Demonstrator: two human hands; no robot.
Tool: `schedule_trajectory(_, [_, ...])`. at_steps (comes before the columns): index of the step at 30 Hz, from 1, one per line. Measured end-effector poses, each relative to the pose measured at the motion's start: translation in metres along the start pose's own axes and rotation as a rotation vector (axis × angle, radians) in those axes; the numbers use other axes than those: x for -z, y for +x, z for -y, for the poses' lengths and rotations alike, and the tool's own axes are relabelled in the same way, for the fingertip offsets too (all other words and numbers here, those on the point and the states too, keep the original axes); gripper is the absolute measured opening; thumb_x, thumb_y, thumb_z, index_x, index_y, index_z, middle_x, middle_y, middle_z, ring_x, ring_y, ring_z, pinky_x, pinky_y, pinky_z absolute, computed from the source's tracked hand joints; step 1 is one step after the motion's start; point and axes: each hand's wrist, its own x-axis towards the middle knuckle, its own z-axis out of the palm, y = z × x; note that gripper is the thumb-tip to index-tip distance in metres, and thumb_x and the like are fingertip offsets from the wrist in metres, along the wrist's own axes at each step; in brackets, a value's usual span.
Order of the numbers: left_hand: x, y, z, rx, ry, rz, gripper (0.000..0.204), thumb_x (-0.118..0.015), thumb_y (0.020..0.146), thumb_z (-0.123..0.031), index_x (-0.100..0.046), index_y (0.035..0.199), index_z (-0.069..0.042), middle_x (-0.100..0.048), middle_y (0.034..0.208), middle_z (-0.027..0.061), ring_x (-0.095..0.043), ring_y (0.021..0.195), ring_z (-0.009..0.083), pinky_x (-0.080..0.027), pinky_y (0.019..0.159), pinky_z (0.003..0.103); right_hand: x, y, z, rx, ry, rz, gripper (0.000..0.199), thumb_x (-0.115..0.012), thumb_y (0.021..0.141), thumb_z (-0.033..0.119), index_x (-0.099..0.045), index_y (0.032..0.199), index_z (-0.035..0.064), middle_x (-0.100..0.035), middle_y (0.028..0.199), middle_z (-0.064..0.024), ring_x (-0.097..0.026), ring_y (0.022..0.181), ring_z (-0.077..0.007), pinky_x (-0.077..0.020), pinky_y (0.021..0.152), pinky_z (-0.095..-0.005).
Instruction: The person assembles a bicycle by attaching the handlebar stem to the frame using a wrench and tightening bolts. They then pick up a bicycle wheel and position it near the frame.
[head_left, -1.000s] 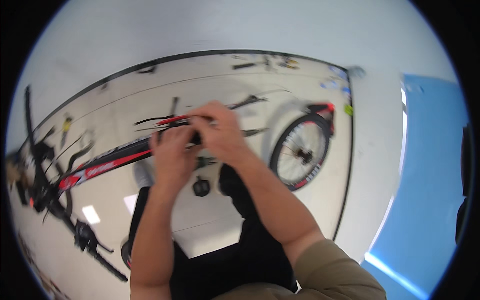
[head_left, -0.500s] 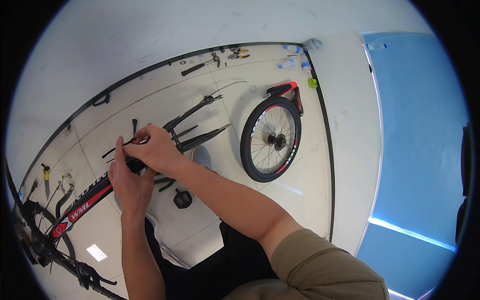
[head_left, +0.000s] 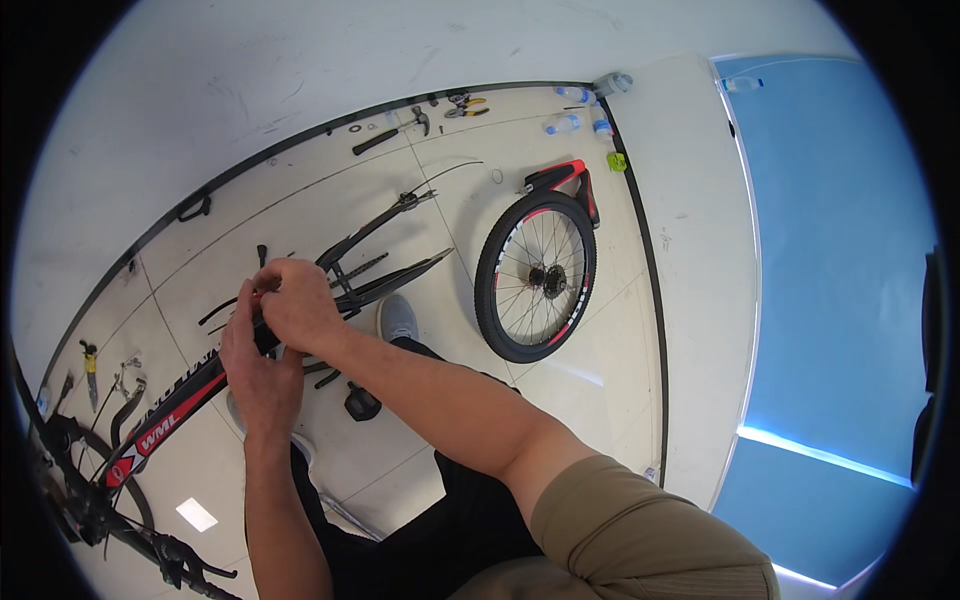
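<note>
A black and red bicycle frame [head_left: 178,415] runs from lower left toward the middle, between my legs. Its rear stays [head_left: 375,285] carry no wheel. Astride the upper part of the frame, my left hand [head_left: 258,380] is closed round the tube, fingers on one side and thumb on the other. My right hand [head_left: 300,305] is bent over the same spot, with curled fingertips meeting the left fingers. A small red part shows at those fingertips; what the right hand pinches is mostly hidden. A black pedal [head_left: 362,402] hangs beside the frame, near my leg.
A rear wheel [head_left: 535,277] lies at the right, by a black and red saddle-like part [head_left: 558,178]. Along the wall are a hammer [head_left: 392,131], pliers [head_left: 466,106] and plastic bottles [head_left: 564,123]. Handlebars [head_left: 125,522] are at lower left, yellow-handled pliers [head_left: 90,375] at the left.
My right hand has turned and curled further over the left fingertips, moving slightly left. My left hand keeps its place on the frame. The whole view has shifted a little.
</note>
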Motion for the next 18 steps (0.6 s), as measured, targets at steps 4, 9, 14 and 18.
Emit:
schedule_trajectory(4, [-0.004,0.000,0.008,0.036,-0.107,0.055,0.073,-0.074,0.078,0.005,-0.048,0.144,-0.007,-0.062,0.128,0.0130,-0.061,0.117,0.0258,-0.047,0.101,0.036,0.000,-0.001,0.001,0.026,0.042,-0.017,0.015,-0.060,0.081,0.001,-0.070,0.091,-0.0037,-0.072,0.089,-0.0186,-0.070,0.084,-0.0309,-0.0552,0.077,-0.0382])
schedule_trajectory(9, [-0.001,0.000,-0.007,0.041,-0.012,-0.014,0.069,-0.071,0.081,0.008,-0.049,0.144,-0.006,-0.064,0.129,0.0121,-0.062,0.115,0.0215,-0.049,0.099,0.033,0.001,-0.001,0.002,-0.021,0.049,0.002,0.016,-0.057,0.084,0.002,-0.069,0.092,-0.0042,-0.071,0.089,-0.0198,-0.070,0.084,-0.0318,-0.0548,0.077,-0.0386])
schedule_trajectory(14, [-0.005,-0.002,0.003,0.123,-0.149,0.085,0.072,-0.069,0.082,0.008,-0.046,0.148,-0.009,-0.065,0.125,0.0119,-0.065,0.109,0.0190,-0.050,0.096,0.031,0.000,-0.002,0.005,-0.016,0.038,-0.040,0.020,-0.054,0.086,0.006,-0.069,0.093,-0.0045,-0.071,0.090,-0.0205,-0.069,0.086,-0.0345,-0.0536,0.080,-0.0395])
schedule_trajectory(18, [-0.002,0.001,-0.005,0.119,-0.185,0.100,0.071,-0.068,0.083,0.009,-0.046,0.148,-0.009,-0.066,0.125,0.0114,-0.065,0.107,0.0176,-0.050,0.095,0.031,-0.001,-0.002,0.008,-0.037,0.060,-0.062,0.020,-0.054,0.087,0.009,-0.069,0.092,-0.0029,-0.071,0.091,-0.0210,-0.068,0.088,-0.0372,-0.0531,0.082,-0.0430])
